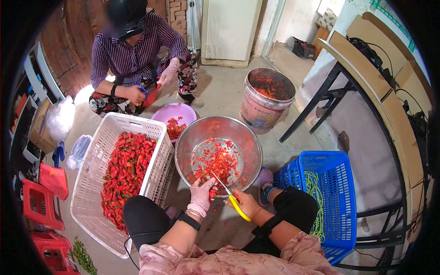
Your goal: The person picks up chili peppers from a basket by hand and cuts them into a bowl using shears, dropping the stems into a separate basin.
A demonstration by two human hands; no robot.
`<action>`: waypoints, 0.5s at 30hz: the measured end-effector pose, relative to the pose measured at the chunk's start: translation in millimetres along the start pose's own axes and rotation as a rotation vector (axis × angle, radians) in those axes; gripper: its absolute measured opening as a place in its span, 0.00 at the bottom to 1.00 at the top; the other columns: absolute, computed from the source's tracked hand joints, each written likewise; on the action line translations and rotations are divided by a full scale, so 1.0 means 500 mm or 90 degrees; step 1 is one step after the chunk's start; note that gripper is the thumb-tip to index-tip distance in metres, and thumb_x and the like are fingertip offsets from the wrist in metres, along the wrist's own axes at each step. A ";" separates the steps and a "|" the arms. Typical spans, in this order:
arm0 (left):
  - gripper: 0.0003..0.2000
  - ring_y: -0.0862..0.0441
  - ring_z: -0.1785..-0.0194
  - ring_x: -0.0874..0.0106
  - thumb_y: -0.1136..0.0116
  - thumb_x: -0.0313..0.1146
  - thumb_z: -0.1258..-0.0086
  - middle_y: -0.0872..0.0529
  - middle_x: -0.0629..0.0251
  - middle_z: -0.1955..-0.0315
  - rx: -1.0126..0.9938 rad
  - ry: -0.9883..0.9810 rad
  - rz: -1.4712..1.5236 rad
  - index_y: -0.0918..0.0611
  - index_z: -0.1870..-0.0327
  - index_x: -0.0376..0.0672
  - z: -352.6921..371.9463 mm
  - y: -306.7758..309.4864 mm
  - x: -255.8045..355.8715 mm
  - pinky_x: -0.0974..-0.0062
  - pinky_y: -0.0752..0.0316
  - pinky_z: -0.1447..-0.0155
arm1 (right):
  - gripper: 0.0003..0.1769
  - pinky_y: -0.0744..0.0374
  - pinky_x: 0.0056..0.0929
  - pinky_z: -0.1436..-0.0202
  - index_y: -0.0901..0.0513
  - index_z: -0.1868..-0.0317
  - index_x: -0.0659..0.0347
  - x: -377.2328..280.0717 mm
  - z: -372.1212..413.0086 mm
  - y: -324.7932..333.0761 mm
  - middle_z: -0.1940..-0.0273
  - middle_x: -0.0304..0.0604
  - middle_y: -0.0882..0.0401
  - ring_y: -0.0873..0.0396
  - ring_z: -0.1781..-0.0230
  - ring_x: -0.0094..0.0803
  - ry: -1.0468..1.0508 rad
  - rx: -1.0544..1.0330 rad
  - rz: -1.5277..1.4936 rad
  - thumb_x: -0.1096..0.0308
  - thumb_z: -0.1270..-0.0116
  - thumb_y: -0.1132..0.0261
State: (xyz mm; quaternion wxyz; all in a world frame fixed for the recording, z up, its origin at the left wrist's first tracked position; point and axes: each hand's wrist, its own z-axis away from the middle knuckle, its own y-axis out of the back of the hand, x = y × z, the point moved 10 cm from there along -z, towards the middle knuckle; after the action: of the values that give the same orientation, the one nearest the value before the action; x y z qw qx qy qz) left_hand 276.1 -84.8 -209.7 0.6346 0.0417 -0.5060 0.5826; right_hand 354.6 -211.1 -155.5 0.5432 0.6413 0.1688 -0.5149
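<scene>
My left hand (200, 198), in a thin translucent glove, is closed around a red pepper (213, 194) at the near rim of a large steel basin (253, 151). Yellow-handled scissors (239, 210) are gripped in my bare right hand (246, 205), their blades reaching over the basin beside the pepper. Chopped red pepper pieces (219, 160) lie across the basin's bottom. To the left, a white plastic crate (94, 169) holds many whole red peppers (128, 167), a few partly green.
Across from me a seated person (137, 55) holds blue-handled scissors (144, 90) over a pepper. A purple bowl (185, 112) of cut pieces touches the basin area. Around stand a stained bucket (267, 107), a blue crate (337, 183) with green cord, red stools (41, 201) and a table (366, 87).
</scene>
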 end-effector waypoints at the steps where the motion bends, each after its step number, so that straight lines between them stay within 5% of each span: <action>1: 0.07 0.23 0.76 0.74 0.42 0.22 0.42 0.19 0.62 0.74 0.018 -0.007 0.018 0.26 0.64 0.38 0.001 0.004 0.003 0.80 0.27 0.75 | 0.23 0.26 0.34 0.66 0.29 0.60 0.61 0.000 0.000 -0.002 0.73 0.52 0.24 0.22 0.70 0.45 -0.005 -0.006 0.012 0.50 0.43 0.36; 9: 0.06 0.22 0.77 0.72 0.42 0.24 0.41 0.19 0.61 0.76 -0.003 0.040 0.024 0.25 0.65 0.38 -0.020 0.020 0.000 0.79 0.26 0.73 | 0.22 0.26 0.29 0.64 0.26 0.56 0.62 0.013 -0.003 0.006 0.73 0.46 0.23 0.24 0.71 0.31 -0.020 -0.017 -0.062 0.54 0.44 0.34; 11: 0.06 0.22 0.77 0.72 0.42 0.25 0.41 0.18 0.60 0.75 -0.031 0.052 0.040 0.25 0.65 0.38 -0.024 0.018 -0.004 0.78 0.25 0.73 | 0.18 0.28 0.22 0.66 0.24 0.57 0.63 0.023 -0.008 0.012 0.74 0.37 0.26 0.31 0.73 0.19 -0.016 -0.010 -0.091 0.61 0.43 0.33; 15: 0.04 0.21 0.76 0.71 0.43 0.25 0.41 0.18 0.60 0.75 -0.051 0.053 0.060 0.24 0.66 0.38 -0.027 0.014 -0.003 0.76 0.25 0.71 | 0.18 0.30 0.19 0.62 0.30 0.52 0.63 0.058 -0.014 -0.034 0.68 0.36 0.31 0.33 0.67 0.19 0.005 -0.103 -0.232 0.63 0.38 0.37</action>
State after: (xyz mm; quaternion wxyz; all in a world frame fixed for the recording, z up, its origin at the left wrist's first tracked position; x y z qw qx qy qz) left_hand 279.0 -74.8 -221.1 0.6282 -0.0323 -0.5035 0.5923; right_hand 356.6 -208.7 -189.8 0.4905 0.5563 0.3247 -0.5870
